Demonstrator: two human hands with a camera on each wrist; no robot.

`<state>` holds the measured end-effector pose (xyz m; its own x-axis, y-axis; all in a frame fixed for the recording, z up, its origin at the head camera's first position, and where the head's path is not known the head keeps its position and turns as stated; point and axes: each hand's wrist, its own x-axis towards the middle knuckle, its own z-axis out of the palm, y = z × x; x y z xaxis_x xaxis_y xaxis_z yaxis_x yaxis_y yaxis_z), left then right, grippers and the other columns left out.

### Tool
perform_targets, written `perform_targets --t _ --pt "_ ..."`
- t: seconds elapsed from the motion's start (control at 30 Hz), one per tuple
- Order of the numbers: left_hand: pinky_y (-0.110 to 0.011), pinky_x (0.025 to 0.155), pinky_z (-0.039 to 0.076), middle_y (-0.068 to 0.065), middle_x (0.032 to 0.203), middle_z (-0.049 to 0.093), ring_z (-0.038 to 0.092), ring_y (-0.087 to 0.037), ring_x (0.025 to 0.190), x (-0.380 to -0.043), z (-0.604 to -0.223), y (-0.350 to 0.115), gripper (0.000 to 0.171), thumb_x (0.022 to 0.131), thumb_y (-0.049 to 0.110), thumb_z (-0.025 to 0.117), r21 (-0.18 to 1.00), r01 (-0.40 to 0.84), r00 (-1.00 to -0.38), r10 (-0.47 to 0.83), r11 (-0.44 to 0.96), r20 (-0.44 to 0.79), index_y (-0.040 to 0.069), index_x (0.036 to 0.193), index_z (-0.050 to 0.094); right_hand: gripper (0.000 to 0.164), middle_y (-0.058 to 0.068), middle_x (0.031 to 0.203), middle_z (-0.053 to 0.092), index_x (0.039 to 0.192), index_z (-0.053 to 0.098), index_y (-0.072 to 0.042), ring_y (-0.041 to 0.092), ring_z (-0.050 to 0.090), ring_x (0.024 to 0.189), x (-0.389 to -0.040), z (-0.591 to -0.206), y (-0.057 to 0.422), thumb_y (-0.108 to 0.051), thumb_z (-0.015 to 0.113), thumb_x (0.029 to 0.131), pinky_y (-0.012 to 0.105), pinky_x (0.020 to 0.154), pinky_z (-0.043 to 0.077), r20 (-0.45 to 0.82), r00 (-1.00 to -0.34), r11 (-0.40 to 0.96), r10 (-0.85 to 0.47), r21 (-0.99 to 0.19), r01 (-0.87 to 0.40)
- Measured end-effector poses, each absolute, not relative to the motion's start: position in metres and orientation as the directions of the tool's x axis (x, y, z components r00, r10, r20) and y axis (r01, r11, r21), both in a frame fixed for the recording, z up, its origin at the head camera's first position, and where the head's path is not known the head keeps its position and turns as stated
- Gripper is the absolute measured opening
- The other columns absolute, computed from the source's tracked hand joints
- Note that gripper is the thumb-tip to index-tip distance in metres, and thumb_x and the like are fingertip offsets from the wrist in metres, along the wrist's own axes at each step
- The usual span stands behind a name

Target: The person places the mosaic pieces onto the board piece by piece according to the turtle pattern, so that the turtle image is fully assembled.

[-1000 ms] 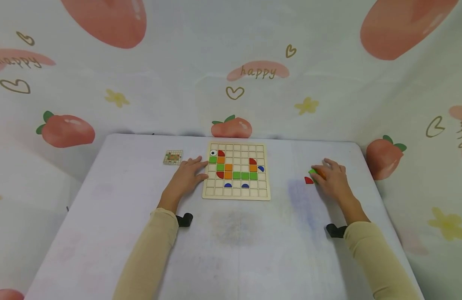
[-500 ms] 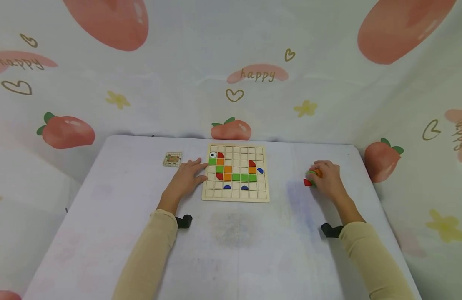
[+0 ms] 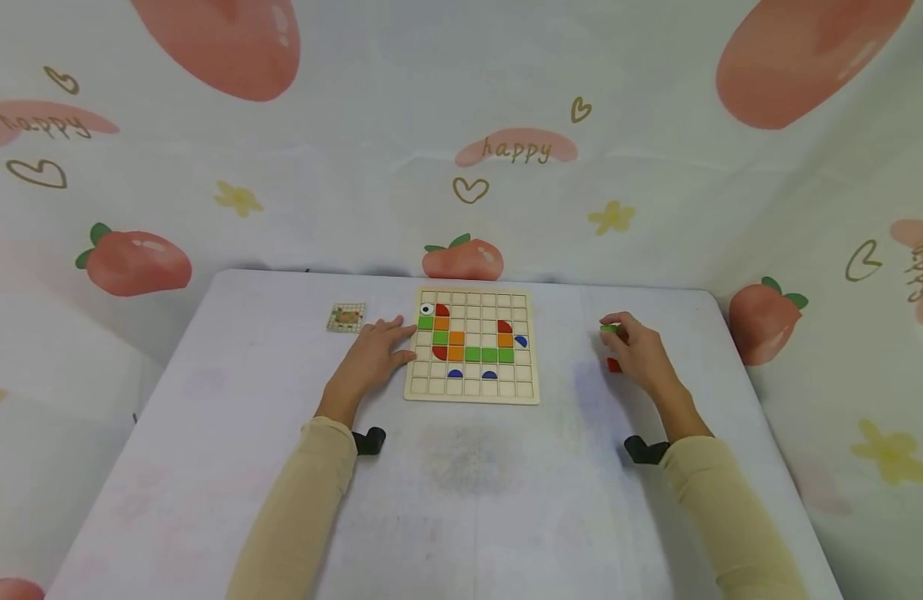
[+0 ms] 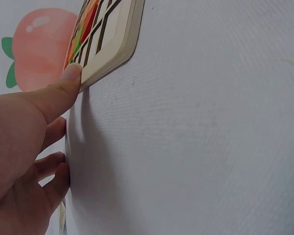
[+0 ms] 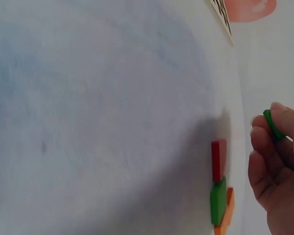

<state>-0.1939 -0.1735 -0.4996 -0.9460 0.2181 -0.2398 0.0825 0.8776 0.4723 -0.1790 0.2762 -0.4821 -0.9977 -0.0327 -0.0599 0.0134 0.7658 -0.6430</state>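
Observation:
Between thumb and fingers my right hand [image 3: 641,350] pinches a small green tile [image 5: 273,123], raised off the table. Below it on the table lie a red tile [image 5: 218,160], a green tile [image 5: 218,201] and orange pieces [image 5: 229,210]; in the head view the hand hides most of these. At the left edge of the wooden grid board [image 3: 472,394] rests my left hand [image 3: 367,357], its thumb touching the rim and its fingers spread. Red, orange, green and blue tiles sit in the board's cells, with a round eye tile [image 3: 427,309] at the upper left.
A small picture card [image 3: 346,317] lies left of the board, by the left hand's fingertips. The white table [image 3: 461,517] reaches back to a fruit-printed cloth [image 3: 536,217]. Each wrist carries a black camera mount.
My right hand has picked up a green tile from the loose pieces and moved slightly left with it. The left hand stays at the board's edge.

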Motion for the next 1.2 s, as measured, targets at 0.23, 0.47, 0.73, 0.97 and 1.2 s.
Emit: perform_targets --t 0.23,0.47,0.73,0.97,1.2 --pt "-0.059 0.127 0.024 -0.004 0.169 0.03 0.021 -0.039 0.158 -0.193 -0.499 -0.172 0.061 0.099 0.038 0.067 0.473 0.079 -0.946 0.216 0.877 -0.242 0.026 0.155 0.046 0.03 0.018 0.108 0.066 0.129 0.06 -0.006 0.028 0.06 0.092 -0.19 -0.488 0.25 -0.021 0.061 0.103 0.028 0.076 0.051 -0.057 -0.998 0.728 0.003 -0.684 0.041" --pt "-0.059 0.126 0.025 -0.004 0.169 0.031 0.023 -0.039 0.157 -0.193 -0.497 -0.172 0.062 0.098 0.038 0.068 0.473 0.082 -0.946 0.218 0.877 -0.241 0.026 0.155 0.047 0.04 0.02 0.122 0.067 0.138 0.058 -0.004 0.035 0.063 0.111 -0.201 -0.491 0.222 -0.013 0.065 0.099 0.047 0.098 0.056 -0.078 -0.997 0.696 -0.011 -0.716 0.049" --pt "-0.058 0.126 0.026 -0.008 0.168 0.032 0.025 -0.042 0.156 -0.194 -0.499 -0.174 0.061 0.099 0.037 0.066 0.466 0.125 -0.946 0.247 0.876 -0.212 0.022 0.154 0.047 0.04 0.02 0.119 0.066 0.136 0.058 -0.004 0.033 0.064 0.108 -0.207 -0.489 0.192 -0.013 0.067 0.098 0.047 0.097 0.057 -0.071 -0.996 0.674 -0.05 -0.738 0.018" --pt "-0.057 0.127 0.026 -0.007 0.168 0.032 0.024 -0.041 0.156 -0.194 -0.5 -0.174 0.06 0.1 0.038 0.065 0.468 0.123 -0.942 0.251 0.875 -0.221 0.023 0.155 0.047 0.035 0.021 0.126 0.061 0.123 0.068 -0.002 0.037 0.054 0.12 -0.211 -0.493 0.17 -0.013 0.077 0.091 0.048 0.103 0.05 0.031 -0.982 0.662 -0.189 -0.734 -0.15" --pt "-0.056 0.127 0.025 -0.005 0.169 0.031 0.023 -0.039 0.157 -0.194 -0.499 -0.173 0.06 0.1 0.039 0.065 0.469 0.11 -0.943 0.241 0.876 -0.228 0.024 0.155 0.046 0.03 0.026 0.147 0.048 0.111 0.075 -0.008 0.051 0.032 0.141 -0.215 -0.498 0.147 -0.02 0.084 0.084 0.07 0.112 0.027 0.079 -0.962 0.67 -0.261 -0.703 -0.24"
